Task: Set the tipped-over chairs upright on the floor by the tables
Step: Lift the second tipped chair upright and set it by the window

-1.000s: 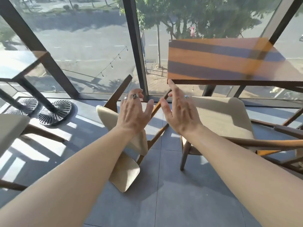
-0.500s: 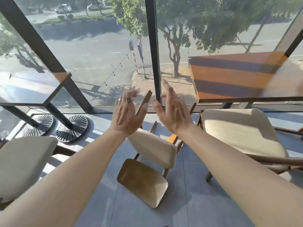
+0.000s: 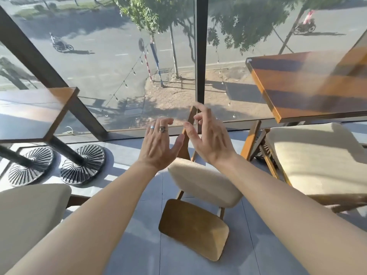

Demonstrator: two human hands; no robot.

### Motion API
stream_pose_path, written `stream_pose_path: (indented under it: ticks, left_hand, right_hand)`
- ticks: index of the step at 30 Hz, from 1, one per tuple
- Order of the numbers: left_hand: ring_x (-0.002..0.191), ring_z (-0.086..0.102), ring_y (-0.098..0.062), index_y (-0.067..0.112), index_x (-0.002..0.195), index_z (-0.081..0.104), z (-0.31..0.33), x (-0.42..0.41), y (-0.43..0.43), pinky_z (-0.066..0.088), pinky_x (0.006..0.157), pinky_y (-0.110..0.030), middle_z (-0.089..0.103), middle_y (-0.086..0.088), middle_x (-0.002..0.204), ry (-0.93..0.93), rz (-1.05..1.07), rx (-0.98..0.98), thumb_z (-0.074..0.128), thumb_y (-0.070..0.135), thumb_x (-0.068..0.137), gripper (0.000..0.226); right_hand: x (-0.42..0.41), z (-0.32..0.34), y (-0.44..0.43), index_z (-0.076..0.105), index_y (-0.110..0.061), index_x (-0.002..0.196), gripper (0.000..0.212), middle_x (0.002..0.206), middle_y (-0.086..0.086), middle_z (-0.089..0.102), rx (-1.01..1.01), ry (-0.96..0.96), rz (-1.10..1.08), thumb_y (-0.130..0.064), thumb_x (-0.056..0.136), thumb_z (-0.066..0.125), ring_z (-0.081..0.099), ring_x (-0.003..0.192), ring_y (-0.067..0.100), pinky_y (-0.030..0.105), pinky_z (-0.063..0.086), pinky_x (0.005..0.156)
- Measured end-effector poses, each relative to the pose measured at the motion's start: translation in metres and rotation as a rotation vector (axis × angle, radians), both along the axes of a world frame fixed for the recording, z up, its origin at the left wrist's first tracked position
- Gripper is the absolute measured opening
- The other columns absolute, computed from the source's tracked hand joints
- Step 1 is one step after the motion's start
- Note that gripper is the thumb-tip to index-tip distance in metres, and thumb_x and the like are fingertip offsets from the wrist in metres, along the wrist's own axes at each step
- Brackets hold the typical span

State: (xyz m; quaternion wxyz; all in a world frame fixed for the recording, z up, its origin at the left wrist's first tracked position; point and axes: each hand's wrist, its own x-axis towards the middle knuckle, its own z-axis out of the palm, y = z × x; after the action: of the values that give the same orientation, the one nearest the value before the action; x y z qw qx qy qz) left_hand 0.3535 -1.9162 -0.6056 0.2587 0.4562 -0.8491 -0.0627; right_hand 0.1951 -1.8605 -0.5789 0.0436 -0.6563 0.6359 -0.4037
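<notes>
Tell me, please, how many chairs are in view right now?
3. A tipped-over chair lies on the floor between the hands, a cushioned chair sits under the right table, and a third chair shows at the lower left. Others may be out of frame.

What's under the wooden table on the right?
Under the wooden table sits a chair with a cream cushion and brown wooden legs. The table's own leg and the floor beneath are mostly hidden by that chair, so I cannot see what else is there.
</notes>
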Motion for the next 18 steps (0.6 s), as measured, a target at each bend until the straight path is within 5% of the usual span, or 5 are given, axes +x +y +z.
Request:
stream_pose_path:
  ticks: [9, 18]
  left_hand:
    - [0.103, 0.052, -0.028, 0.008, 0.119, 0.047, -0.119, 0.04, -0.031, 0.037, 0.093, -0.041, 0.055, -0.008, 0.114, -0.026, -0.229, 0.053, 0.044, 0.045, 0.088, 0.047]
    - [0.104, 0.054, -0.03, 0.007, 0.117, 0.049, -0.333, 0.035, -0.018, 0.041, 0.094, -0.043, 0.055, -0.012, 0.117, 0.009, -0.343, 0.004, 0.036, 0.037, 0.082, 0.049]
  right_hand:
    - [0.063, -0.105, -0.008, 0.036, -0.004, 0.141, 0.062, 0.116, 0.013, 0.06, 0.035, 0.042, -0.215, -0.045, 0.095, 0.042, 0.059, 0.105, 0.023, 0.046, 0.047, 0.089]
    - [0.082, -0.338, 0.012, 0.035, -0.005, 0.142, 0.061, 0.126, 0.014, 0.058, 0.025, 0.166, -0.258, -0.044, 0.095, 0.042, 0.059, 0.11, 0.029, 0.047, 0.046, 0.09]
